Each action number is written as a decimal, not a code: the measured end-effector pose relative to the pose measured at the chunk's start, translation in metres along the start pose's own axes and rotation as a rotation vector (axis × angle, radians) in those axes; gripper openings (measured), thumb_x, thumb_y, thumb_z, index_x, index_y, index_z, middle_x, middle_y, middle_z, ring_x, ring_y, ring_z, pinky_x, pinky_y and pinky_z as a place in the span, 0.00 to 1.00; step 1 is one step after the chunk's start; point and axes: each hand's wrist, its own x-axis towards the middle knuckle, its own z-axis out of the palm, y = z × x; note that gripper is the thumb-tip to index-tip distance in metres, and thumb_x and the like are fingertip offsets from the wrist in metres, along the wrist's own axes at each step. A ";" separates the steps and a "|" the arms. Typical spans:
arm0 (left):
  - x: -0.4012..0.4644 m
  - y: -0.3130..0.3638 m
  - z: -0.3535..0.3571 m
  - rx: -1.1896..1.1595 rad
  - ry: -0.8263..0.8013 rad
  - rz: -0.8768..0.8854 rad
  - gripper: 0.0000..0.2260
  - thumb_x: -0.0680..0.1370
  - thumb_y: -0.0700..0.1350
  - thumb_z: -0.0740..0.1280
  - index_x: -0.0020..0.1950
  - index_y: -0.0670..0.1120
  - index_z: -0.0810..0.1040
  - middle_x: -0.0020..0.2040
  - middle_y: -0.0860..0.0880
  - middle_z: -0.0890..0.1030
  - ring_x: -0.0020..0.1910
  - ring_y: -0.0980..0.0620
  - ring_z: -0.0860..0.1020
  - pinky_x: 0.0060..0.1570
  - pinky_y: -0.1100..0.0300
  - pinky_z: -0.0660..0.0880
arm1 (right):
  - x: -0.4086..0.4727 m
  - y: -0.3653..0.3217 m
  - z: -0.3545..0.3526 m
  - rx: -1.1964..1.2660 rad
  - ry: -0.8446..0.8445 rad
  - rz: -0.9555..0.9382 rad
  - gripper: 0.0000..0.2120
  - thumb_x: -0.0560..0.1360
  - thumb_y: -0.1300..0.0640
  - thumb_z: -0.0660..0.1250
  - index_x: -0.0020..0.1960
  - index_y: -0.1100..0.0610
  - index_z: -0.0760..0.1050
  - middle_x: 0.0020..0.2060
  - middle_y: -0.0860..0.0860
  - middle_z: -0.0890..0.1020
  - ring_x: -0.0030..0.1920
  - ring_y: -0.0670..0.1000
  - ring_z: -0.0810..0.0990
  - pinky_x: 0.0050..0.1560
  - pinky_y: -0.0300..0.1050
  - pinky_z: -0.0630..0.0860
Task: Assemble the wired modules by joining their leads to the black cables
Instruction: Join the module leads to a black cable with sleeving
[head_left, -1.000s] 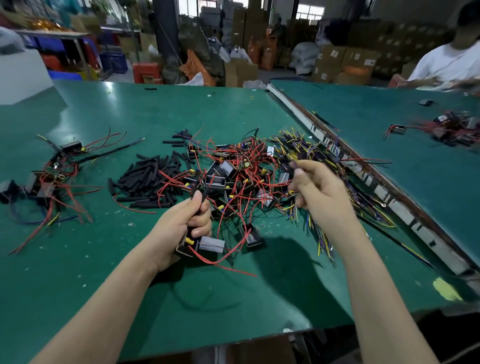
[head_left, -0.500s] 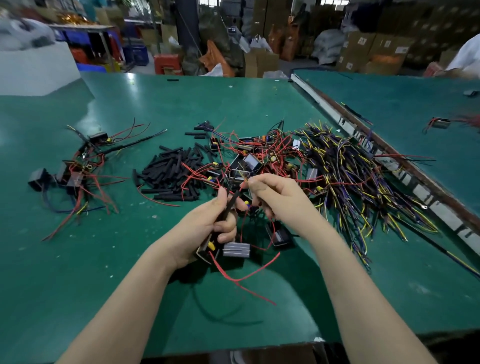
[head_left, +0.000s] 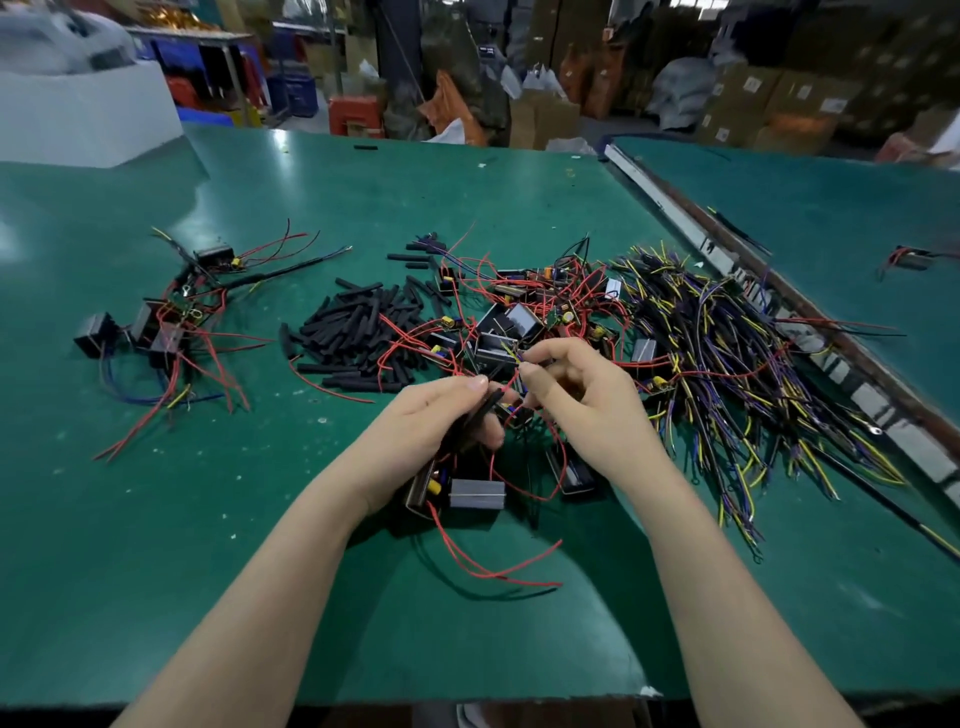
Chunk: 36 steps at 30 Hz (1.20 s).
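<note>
A: At frame centre the left hand (head_left: 431, 421) clamps a thin black cable (head_left: 480, 415), a small grey-cased module (head_left: 477, 492) dangling beneath; the right hand (head_left: 582, 395) pinches a fine lead.

B: Light, floppy stuff, probably (grip near the ends). Black sleeve pile (head_left: 358, 332) left, multicoloured wire tangle (head_left: 727, 353) right could snag.

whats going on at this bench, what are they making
A person is wiring small modules at a green table. The left hand grips a black cable, with a wired module hanging below it by red leads. The right hand pinches thin wire ends close to the cable's tip; whether they are joined yet cannot be told. Behind the hands lie a pile of black sleeve pieces, loose modules with red leads and a bundle of yellow, purple and black wires. A cluster of wired modules lies far left.
</note>
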 end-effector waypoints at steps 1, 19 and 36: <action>0.002 0.002 -0.001 -0.008 0.005 0.008 0.14 0.81 0.51 0.57 0.53 0.48 0.81 0.38 0.48 0.82 0.41 0.51 0.81 0.48 0.60 0.75 | 0.000 0.000 0.000 -0.017 0.003 -0.010 0.06 0.78 0.53 0.66 0.47 0.41 0.74 0.36 0.45 0.82 0.41 0.46 0.80 0.47 0.49 0.76; 0.030 0.008 -0.006 0.193 0.152 0.199 0.03 0.75 0.45 0.70 0.46 0.51 0.84 0.40 0.43 0.81 0.39 0.56 0.74 0.43 0.65 0.72 | 0.002 -0.003 0.010 0.028 -0.020 -0.071 0.13 0.79 0.61 0.63 0.49 0.42 0.73 0.43 0.34 0.79 0.36 0.41 0.77 0.41 0.37 0.73; 0.027 0.008 0.000 0.162 0.170 0.135 0.06 0.78 0.45 0.66 0.43 0.47 0.80 0.31 0.55 0.75 0.32 0.58 0.72 0.37 0.67 0.70 | 0.004 -0.011 0.014 0.421 0.011 0.119 0.07 0.80 0.62 0.62 0.45 0.52 0.72 0.35 0.42 0.74 0.36 0.38 0.71 0.41 0.30 0.70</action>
